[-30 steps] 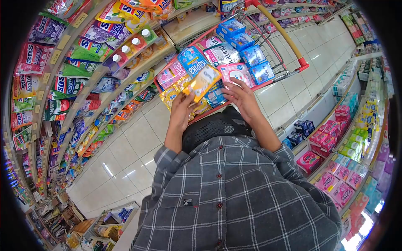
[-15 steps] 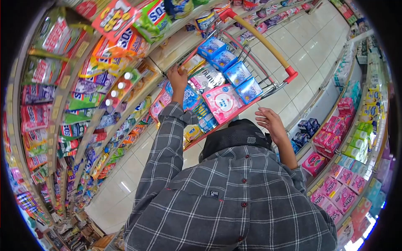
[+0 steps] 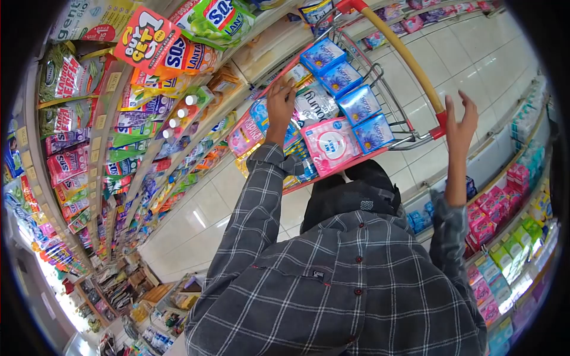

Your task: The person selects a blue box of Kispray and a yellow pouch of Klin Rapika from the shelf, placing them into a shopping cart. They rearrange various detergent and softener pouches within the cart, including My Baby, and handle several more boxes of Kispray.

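Note:
My left hand (image 3: 280,110) is over the left side of a red-rimmed shopping cart (image 3: 287,191), just above the packs there. Its fingers are slightly spread and hold nothing that I can see. Near the fingertips lie a yellow pack (image 3: 298,74) and a silvery Downy pouch (image 3: 313,105). Closer to me are a pink "My Baby" pack (image 3: 331,144) and a pink-and-blue pouch (image 3: 246,137). Several blue flower-print boxes (image 3: 360,104) line the cart's handle side. My right hand (image 3: 461,118) is raised, fingers apart, beside the red end of the yellow cart handle (image 3: 409,56), not touching it.
Shelves on the left hold SOS pouches (image 3: 222,22), white-capped bottles (image 3: 181,115) and a red "Buy 1 Get 1" sign (image 3: 146,38). On the right, a shelf carries pink packs (image 3: 493,207) and green packs (image 3: 519,243). Pale floor tiles (image 3: 196,219) run between the shelves.
My left hand has moved from the cart's edge by the shelf to over the packs. My right hand has risen forward and right, towards the handle's end. The view has shifted.

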The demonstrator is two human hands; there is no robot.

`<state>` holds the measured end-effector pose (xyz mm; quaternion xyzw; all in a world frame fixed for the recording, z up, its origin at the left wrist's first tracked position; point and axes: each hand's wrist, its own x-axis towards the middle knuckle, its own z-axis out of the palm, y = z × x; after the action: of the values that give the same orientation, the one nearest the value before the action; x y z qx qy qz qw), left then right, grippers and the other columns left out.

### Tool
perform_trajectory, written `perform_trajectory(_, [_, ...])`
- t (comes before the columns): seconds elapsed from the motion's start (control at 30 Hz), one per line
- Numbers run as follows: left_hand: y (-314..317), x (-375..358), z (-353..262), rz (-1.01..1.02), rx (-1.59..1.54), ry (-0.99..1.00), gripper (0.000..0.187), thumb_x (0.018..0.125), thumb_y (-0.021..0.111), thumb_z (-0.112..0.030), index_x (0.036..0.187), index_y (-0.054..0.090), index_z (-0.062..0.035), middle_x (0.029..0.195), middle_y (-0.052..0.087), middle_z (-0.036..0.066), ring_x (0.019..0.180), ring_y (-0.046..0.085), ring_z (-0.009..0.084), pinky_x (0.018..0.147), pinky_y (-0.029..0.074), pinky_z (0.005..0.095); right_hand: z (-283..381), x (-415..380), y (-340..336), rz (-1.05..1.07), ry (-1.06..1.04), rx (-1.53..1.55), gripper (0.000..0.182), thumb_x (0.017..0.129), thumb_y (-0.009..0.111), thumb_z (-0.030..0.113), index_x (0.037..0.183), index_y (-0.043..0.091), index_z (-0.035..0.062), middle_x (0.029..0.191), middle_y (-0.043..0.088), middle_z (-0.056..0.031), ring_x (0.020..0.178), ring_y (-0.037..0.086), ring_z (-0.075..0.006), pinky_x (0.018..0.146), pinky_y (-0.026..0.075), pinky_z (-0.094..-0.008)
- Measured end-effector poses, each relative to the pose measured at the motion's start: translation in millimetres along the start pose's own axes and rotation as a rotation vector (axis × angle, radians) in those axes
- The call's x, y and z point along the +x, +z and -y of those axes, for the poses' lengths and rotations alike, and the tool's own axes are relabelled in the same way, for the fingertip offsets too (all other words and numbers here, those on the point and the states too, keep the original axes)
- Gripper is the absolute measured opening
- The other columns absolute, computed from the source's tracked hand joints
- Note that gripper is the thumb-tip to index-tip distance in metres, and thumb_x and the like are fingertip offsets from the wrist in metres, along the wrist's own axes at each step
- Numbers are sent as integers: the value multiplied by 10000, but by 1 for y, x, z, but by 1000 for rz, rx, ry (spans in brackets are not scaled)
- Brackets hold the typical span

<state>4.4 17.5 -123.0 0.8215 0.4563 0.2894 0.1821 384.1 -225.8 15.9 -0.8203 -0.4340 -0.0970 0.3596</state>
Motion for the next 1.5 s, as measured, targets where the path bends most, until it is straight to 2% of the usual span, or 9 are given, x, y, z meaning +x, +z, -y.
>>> perform_trajectory(0.17, [-41, -5, 44, -191, -80, -40, 400, 885, 615, -126, 1270, 583, -23, 1322, 549, 216, 1261, 484, 368, 1072, 371, 415, -44, 26, 45, 589, 393, -29, 687, 922, 494, 617, 1123, 655, -20, 1002, 669, -227, 940, 637, -371, 872, 477, -390])
perform_trajectory(0.3, [-81, -1, 120, -312, 473, 7, 583, 860, 619, -158, 1404, 445, -42, 1254, 590, 229, 1157, 553, 414, 1037, 385, 489, -16, 29, 35, 582, 374, -47, 672, 952, 435, 619, 968, 675, -8, 681, 588, -193, 680, 616, -298, 667, 475, -386])
perform_trajectory(0.5, [-112, 30, 151, 210, 623, -421, 760, 840, 587, -127, 1517, 244, -172, 1276, 583, 206, 1105, 588, 406, 939, 439, 510, -18, 28, 37, 590, 396, -154, 725, 919, 427, 671, 856, 676, -7, 697, 606, -238, 693, 618, -379, 674, 471, -426])
perform_trajectory(0.73, [-102, 25, 180, -88, 656, -104, 499, 910, 533, -200, 1381, 367, -194, 875, 679, 245, 809, 645, 463, 749, 462, 574, -18, 29, 37, 550, 393, -223, 754, 875, 451, 713, 843, 696, 1, 692, 628, -215, 695, 637, -358, 681, 479, -415])
perform_trajectory(0.87, [-106, 26, 154, 120, 579, -266, 321, 903, 567, -169, 1203, 482, -92, 984, 654, 235, 946, 624, 421, 791, 456, 543, -1, 24, 29, 414, 458, -233, 700, 864, 528, 666, 890, 709, -10, 746, 686, -162, 720, 676, -283, 709, 512, -371])
perform_trajectory(1.1, [-144, -32, 90, -115, 346, 284, 321, 871, 576, -58, 1189, 548, -28, 1131, 552, 210, 1074, 533, 404, 919, 423, 484, 37, -42, 21, -447, 168, 270, 315, 951, 614, 290, 971, 677, -18, 840, 696, -89, 779, 636, -153, 754, 486, -283])
perform_trajectory(1.2, [-172, -73, 33, -119, 135, 339, 326, 867, 579, -25, 1193, 571, -17, 1125, 553, 193, 1075, 538, 382, 951, 421, 450, 129, -120, 14, -304, 173, 375, 227, 924, 648, 195, 1058, 642, 12, 833, 667, -64, 751, 615, -150, 747, 484, -279])
perform_trajectory(1.37, [-213, -115, -52, 268, -390, 228, 369, 869, 628, -29, 1236, 588, -21, 1178, 560, 165, 1137, 536, 315, 991, 419, 394, 247, -208, 14, 523, 124, 704, 745, 803, 780, 305, 1398, 415, 45, 1332, 509, -136, 1093, 544, -230, 930, 449, -359])
perform_trajectory(1.5, [-225, -133, -103, 470, -825, 5, 532, 883, 648, -59, 1383, 468, -47, 1243, 557, 154, 1162, 538, 254, 1000, 431, 357, 273, -205, -4, 958, 147, 792, 647, 818, 775, 306, 1319, 499, 3, 1163, 625, -121, 1009, 604, -205, 888, 478, -327])
